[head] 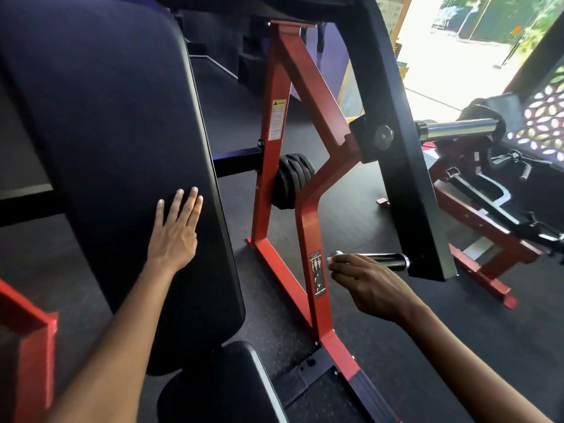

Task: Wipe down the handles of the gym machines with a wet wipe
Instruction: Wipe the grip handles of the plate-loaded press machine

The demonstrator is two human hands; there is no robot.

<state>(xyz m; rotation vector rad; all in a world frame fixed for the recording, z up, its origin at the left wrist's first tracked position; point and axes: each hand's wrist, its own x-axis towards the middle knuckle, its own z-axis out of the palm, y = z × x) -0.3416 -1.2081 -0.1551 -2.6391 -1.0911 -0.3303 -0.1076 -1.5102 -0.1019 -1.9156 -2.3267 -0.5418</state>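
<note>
While her left hand (174, 233) lies flat, fingers straight, on the pad (116, 132), her right hand (369, 285) pinches a wipe (335, 256) against the handle (378, 260).

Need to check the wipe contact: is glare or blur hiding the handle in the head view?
Head view: doorway blown out upper right; wide-angle bends the black pad; handle shows sharp with small highlights; wet wipe mostly hidden under the right hand.
</note>
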